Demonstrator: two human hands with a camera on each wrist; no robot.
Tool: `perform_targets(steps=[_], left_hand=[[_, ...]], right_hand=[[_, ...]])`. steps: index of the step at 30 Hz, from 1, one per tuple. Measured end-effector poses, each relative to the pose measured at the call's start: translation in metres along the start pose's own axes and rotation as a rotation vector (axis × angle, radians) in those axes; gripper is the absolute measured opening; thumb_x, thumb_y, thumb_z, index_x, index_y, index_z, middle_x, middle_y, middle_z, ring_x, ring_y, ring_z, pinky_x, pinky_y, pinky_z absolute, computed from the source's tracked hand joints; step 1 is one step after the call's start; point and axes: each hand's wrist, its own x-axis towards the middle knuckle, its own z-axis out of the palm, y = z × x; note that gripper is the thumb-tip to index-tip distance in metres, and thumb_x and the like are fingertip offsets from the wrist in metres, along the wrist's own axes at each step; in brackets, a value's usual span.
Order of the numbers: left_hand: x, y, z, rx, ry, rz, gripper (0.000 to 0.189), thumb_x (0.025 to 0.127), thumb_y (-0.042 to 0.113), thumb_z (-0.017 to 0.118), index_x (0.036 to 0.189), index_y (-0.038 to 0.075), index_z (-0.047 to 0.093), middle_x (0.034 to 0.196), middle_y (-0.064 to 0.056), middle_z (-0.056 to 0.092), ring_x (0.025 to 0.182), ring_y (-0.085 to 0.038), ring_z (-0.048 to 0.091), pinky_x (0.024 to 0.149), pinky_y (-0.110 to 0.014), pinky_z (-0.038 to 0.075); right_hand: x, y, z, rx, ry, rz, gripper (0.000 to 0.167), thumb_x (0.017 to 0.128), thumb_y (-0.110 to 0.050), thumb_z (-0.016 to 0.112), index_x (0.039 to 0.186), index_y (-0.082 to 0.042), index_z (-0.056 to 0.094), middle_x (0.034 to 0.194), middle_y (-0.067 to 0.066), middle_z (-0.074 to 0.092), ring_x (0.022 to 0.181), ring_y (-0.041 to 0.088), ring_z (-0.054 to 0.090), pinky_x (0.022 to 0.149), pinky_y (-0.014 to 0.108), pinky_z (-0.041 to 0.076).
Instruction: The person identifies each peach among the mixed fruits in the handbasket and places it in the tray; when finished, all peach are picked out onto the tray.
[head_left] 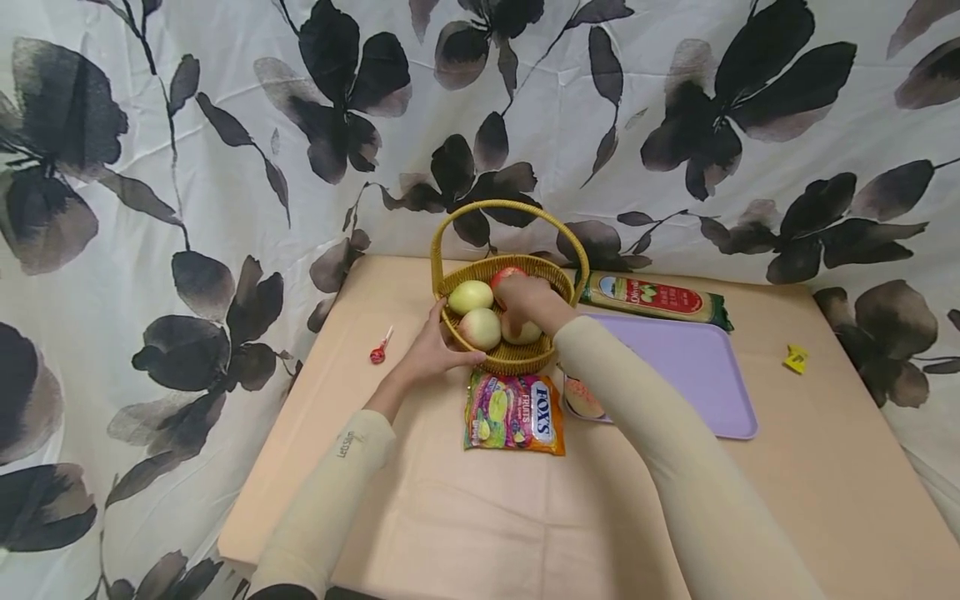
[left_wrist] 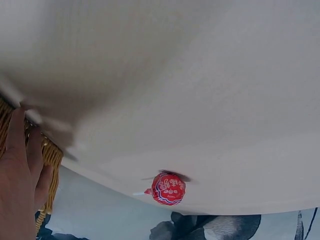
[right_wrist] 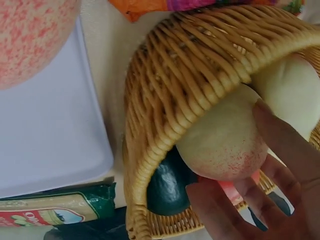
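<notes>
A yellow wicker basket with a tall handle holds several fruits. Inside are a yellow-green fruit, a pale peach, a red fruit and a shiny dark green one. My left hand holds the basket's left side, its fingers along the outer weave. My right hand reaches in from the right and grips another peach, thumb on one side and fingers on the other. Part of that peach is hidden by the hand in the head view.
A lilac tray stands right of the basket, with a peach at its near left corner. Behind it lies a pasta packet. A FOX'S candy bag sits in front, a lollipop left, a yellow wrapped sweet far right.
</notes>
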Motion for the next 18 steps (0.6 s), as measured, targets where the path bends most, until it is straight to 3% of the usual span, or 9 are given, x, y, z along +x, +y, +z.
perform_targets(steps=[10,18], left_hand=[[-0.002,0.003,0.002,-0.019,-0.007,-0.001,0.132,0.077,0.035,0.094,0.166,0.01,0.0,0.171,-0.019,0.018,0.155,-0.035,0.031,0.126,-0.051,0.032],[-0.002,0.002,0.001,-0.033,-0.019,-0.022,0.135,0.077,0.037,0.094,0.167,0.012,-0.002,0.172,-0.018,0.017,0.155,-0.034,0.033,0.125,-0.049,0.034]], right_hand=[[0.003,0.005,0.004,0.077,-0.083,-0.001,0.02,0.085,-0.004,0.078,0.085,-0.01,0.058,0.078,0.001,0.043,0.071,0.017,0.039,0.064,0.032,0.033],[-0.01,0.012,-0.009,0.102,-0.035,-0.077,0.019,0.085,-0.008,0.072,0.081,-0.012,0.054,0.08,0.004,0.048,0.067,0.019,0.045,0.057,0.03,0.038]])
